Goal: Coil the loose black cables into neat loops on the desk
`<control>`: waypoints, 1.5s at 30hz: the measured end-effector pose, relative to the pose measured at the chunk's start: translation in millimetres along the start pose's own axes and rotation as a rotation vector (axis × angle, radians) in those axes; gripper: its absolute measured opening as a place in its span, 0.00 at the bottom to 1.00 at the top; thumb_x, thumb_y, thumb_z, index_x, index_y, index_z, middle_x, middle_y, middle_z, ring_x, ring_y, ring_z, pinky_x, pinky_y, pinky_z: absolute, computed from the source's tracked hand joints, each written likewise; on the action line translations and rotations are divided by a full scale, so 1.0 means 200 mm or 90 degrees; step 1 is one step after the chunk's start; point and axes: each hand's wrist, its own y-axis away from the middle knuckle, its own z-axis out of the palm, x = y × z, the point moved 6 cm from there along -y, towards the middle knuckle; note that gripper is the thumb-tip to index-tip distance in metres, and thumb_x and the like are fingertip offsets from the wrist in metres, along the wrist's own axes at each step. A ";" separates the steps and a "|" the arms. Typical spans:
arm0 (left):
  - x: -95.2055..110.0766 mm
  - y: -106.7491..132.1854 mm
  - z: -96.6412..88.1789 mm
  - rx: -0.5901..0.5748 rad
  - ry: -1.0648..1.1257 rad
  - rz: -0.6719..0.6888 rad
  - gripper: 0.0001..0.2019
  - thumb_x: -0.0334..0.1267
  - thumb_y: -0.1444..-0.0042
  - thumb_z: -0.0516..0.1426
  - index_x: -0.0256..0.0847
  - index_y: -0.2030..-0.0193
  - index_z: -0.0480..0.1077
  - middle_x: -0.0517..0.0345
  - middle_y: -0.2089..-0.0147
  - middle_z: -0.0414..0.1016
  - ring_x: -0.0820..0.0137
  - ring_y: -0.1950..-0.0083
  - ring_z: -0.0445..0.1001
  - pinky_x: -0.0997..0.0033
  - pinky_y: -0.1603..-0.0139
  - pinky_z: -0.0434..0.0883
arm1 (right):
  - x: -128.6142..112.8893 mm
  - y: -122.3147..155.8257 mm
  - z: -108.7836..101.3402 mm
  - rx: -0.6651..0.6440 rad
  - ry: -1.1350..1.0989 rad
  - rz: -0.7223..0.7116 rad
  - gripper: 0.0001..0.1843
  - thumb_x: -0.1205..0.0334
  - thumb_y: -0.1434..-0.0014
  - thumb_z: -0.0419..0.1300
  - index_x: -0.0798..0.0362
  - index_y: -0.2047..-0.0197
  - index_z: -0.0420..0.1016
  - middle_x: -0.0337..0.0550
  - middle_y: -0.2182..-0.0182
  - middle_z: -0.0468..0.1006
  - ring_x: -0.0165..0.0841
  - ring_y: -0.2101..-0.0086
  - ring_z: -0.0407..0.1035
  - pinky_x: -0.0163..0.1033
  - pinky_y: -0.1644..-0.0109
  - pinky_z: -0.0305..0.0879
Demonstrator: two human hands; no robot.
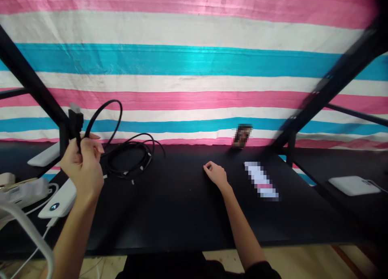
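My left hand [83, 163] is raised above the left part of the black table [182, 206], its fingers closed round a black cable [104, 109] just below the cable's plug end [75, 119]. From my grip the cable arches up and drops to a loose coil of black cable [130, 157] lying on the table. My right hand [216, 174] rests on the table near the middle, fingers curled and fingertips down. What it holds, if anything, I cannot make out.
A white power bank [59, 200] with a white lead and a white power strip [21, 192] lie at the left edge. A blurred-out flat item [261, 181] lies right of my right hand. A white box [353, 185] sits far right. Black frame struts [330, 89] slant before a striped cloth.
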 end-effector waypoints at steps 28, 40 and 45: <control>-0.28 0.23 -0.05 -0.102 0.019 -0.284 0.17 0.52 0.45 0.53 0.39 0.64 0.68 0.58 0.76 0.70 0.73 0.82 0.65 0.76 0.84 0.61 | -0.11 0.71 -0.39 -0.222 -0.829 0.007 0.24 0.53 0.43 0.61 0.42 0.43 0.66 0.36 0.69 0.67 0.17 0.84 0.42 0.29 0.83 0.36; -0.37 0.18 -0.23 -0.077 -0.094 -0.321 0.15 0.51 0.46 0.53 0.39 0.68 0.67 0.60 0.80 0.66 0.75 0.87 0.56 0.77 0.89 0.50 | 0.32 0.79 -0.87 0.164 -0.487 0.036 0.32 0.40 0.47 0.59 0.49 0.43 0.69 0.45 0.73 0.75 0.24 0.84 0.50 0.35 0.82 0.46; -0.38 0.18 -0.26 -0.089 -0.133 -0.299 0.16 0.52 0.47 0.53 0.40 0.69 0.67 0.60 0.81 0.65 0.74 0.86 0.57 0.76 0.88 0.52 | 0.45 0.84 -0.93 0.240 -0.401 0.108 0.28 0.38 0.51 0.61 0.52 0.58 0.78 0.52 0.73 0.76 0.27 0.84 0.53 0.38 0.81 0.49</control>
